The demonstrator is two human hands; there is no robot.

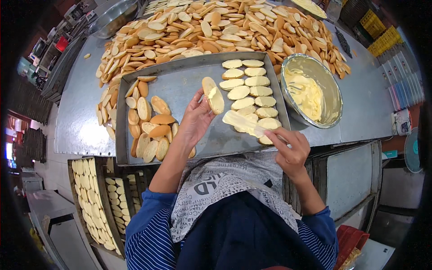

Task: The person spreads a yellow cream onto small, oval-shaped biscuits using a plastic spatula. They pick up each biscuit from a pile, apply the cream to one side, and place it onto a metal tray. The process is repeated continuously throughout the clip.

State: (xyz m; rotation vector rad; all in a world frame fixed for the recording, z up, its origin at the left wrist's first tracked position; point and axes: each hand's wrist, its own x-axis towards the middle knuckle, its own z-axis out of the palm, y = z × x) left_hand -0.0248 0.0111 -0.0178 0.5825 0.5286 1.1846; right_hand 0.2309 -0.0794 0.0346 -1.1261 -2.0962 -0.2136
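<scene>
My left hand (198, 112) holds up an oval bread slice (213, 95) with a dab of pale cream on its cut face. In my right hand (290, 150) is a spatula (243, 122), its blade coated with cream and close to the slice's lower end. Both hands are over a metal baking tray (198, 67). Cream-covered slices (239, 92) lie in two rows along the tray's right side. Plain slices (152, 143) are heaped loosely at its left. Right of the tray, a metal bowl (335, 101) contains thick yellow cream (306, 94).
A large pile of bread slices (216, 27) spreads across the metal table (81, 108) behind the tray. A big steel bowl (118, 19) stands at the far left. Below the table on the left, a rack has trays of coated slices (92, 198). Yellow crates (382, 38) stand far right.
</scene>
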